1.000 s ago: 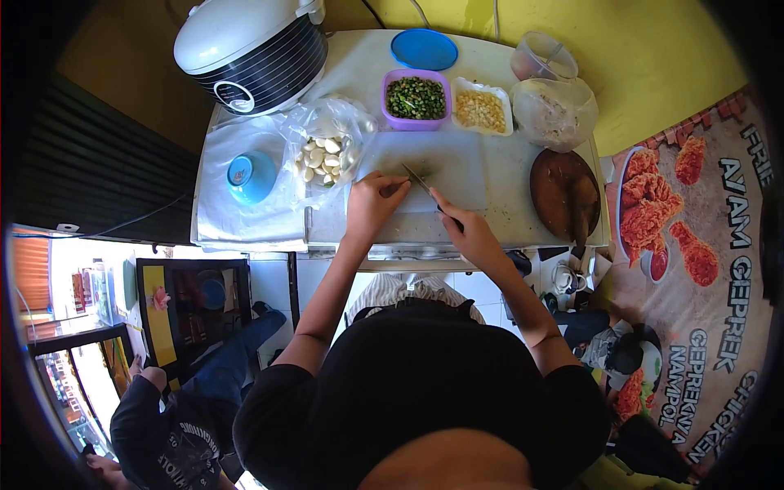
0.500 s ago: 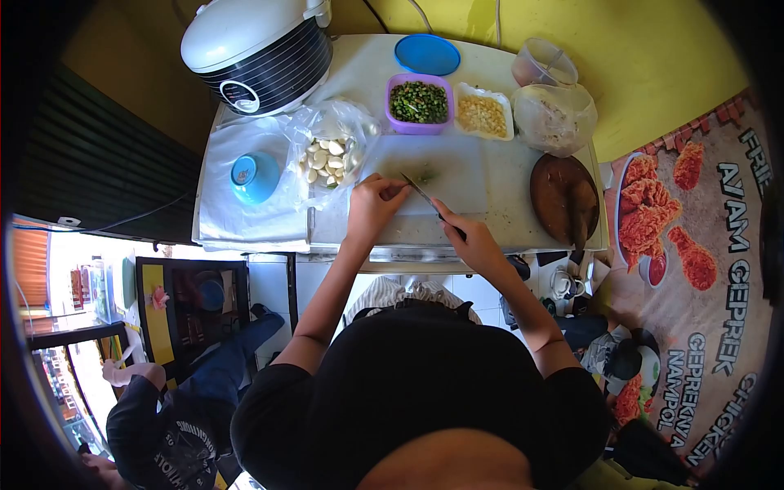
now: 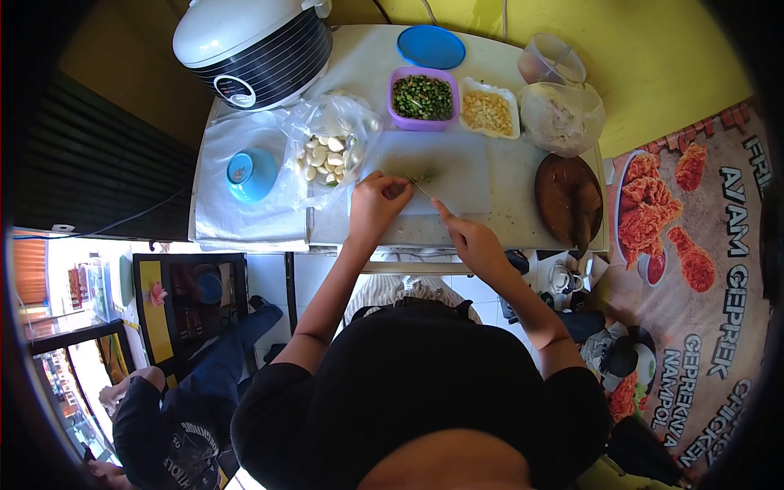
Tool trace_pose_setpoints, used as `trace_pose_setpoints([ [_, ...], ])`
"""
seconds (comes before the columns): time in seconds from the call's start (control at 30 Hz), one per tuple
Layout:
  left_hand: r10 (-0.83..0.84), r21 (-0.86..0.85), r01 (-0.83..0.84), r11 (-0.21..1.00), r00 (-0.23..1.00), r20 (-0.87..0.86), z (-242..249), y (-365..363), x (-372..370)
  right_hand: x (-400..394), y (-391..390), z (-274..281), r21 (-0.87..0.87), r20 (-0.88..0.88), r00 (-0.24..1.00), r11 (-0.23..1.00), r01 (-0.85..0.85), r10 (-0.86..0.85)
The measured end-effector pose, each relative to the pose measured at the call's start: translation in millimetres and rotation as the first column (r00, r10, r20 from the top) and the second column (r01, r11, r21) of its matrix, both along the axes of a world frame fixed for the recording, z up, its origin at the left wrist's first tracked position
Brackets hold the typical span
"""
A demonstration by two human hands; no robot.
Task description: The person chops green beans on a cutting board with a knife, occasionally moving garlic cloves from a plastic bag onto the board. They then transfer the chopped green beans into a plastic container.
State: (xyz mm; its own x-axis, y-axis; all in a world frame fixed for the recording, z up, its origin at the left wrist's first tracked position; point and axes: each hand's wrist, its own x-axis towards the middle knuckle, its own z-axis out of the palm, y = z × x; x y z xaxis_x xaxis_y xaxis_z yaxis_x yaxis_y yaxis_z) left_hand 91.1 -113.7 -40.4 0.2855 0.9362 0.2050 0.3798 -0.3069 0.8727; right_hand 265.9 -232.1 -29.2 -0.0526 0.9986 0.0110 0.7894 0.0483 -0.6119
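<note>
My right hand (image 3: pixel 474 242) is closed around the handle of a small knife (image 3: pixel 424 193), its thin blade pointing up and left over a white cutting board (image 3: pixel 469 192). At the blade's tip, the fingers of my left hand (image 3: pixel 378 204) are pinched together; what they hold is too small to make out. Finely cut green bits (image 3: pixel 424 175) lie on the board just beyond the fingertips. Behind the board stands a purple container (image 3: pixel 423 124) of chopped green pieces. Beside it is a white tray (image 3: pixel 487 131) of pale yellowish chopped bits. Left of my left hand, a clear plastic bag (image 3: pixel 347 122) holds peeled garlic cloves (image 3: pixel 329 155).
A blue bowl (image 3: pixel 249 173) and a rice cooker (image 3: pixel 261 61) occupy the left. A blue lid (image 3: pixel 431 46) lies at the back. To the right are a clear tub (image 3: pixel 551 59), a filled plastic bag (image 3: pixel 563 120) and a brown stone mortar (image 3: pixel 563 200). Two people sit below.
The knife has turned slightly, so its blade now shows as a thinner line beside my left fingertips. My left hand stays pinched in nearly the same place. The whole view has shifted a little.
</note>
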Motion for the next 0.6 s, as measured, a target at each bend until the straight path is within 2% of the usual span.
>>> trace_pose_setpoints([
  [0.23, 0.006, -0.012, -0.006, 1.000, 1.000, 0.010, 2, 0, 0, -8, 0, 4, -0.083, 0.003, 1.000, 0.996, 0.030, -0.030],
  [0.33, 0.013, -0.005, -0.013, 1.000, 1.000, 0.011, 2, -1, 1, -6, 2, 3, -0.134, -0.050, 0.998, 0.990, 0.033, -0.040],
  [0.4, 0.018, -0.003, -0.018, 1.000, 1.000, 0.013, 2, -1, 1, -1, 4, -1, -0.070, -0.300, 0.953, 0.997, 0.019, -0.039],
  [0.43, 0.015, -0.003, -0.015, 1.000, 1.000, -0.004, 4, -2, 1, 4, 6, -2, -0.068, -0.298, 0.954, 0.998, 0.020, -0.039],
  [0.5, 0.013, 0.000, -0.013, 1.000, 1.000, -0.017, 3, -2, 4, 11, 11, 3, -0.066, -0.458, 0.889, 0.997, -0.045, 0.010],
  [0.53, 0.008, 0.022, -0.008, 1.000, 1.000, 0.000, 1, -1, 6, 13, 11, 5, -0.064, -0.456, 0.890, 0.997, -0.048, 0.013],
  [0.6, 0.007, 0.047, -0.008, 0.999, 1.000, 0.013, 3, -1, 8, 13, 11, 10, -0.117, -0.568, 0.815, 0.992, 0.055, -0.112],
])
